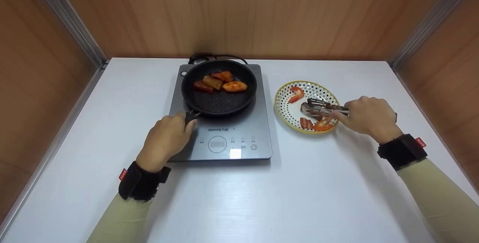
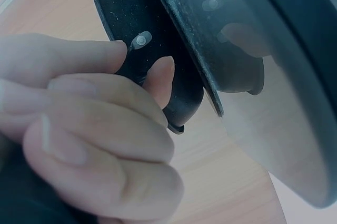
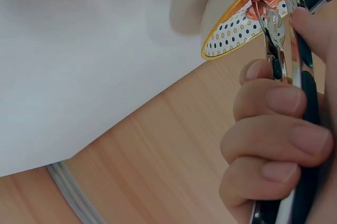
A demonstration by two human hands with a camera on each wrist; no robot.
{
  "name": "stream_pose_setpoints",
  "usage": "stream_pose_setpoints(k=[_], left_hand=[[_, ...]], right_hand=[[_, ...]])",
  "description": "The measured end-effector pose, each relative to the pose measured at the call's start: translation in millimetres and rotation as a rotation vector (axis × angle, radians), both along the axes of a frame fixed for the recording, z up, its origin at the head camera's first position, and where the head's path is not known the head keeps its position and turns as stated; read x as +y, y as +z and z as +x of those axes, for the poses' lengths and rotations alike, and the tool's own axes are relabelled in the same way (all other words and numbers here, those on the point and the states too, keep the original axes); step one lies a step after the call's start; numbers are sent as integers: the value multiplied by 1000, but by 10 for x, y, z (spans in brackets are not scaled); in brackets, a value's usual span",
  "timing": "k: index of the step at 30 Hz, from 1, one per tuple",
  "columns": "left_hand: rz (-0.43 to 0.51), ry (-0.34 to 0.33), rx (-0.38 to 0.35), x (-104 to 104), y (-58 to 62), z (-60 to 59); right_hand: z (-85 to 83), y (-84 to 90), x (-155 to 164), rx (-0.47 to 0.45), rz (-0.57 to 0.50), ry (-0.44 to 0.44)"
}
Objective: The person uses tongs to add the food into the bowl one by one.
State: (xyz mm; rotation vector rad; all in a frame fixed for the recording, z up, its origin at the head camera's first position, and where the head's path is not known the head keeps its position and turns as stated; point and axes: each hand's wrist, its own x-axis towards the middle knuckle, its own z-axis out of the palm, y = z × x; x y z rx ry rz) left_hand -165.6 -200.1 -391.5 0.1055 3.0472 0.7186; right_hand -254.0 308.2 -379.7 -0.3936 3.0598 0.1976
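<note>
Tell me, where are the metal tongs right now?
In the head view the tongs are on the right, gripped by the right hand, their tips over the dotted plate beside the induction cooker.

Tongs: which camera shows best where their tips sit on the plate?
Head view: the tongs lie over the dotted plate, tips among the food pieces. Right wrist shows only their arms against the plate rim, held by the right hand. Left wrist shows none.
</note>
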Motion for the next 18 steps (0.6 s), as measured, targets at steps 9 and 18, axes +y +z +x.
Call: stream_pose_setpoints(k=[9, 18], left_hand=[[5, 2, 8, 8, 4, 9], [2, 12, 9, 19, 2, 7]], right_hand=[[20, -44, 29, 24, -3, 13], [37, -77, 61, 59, -5, 54]])
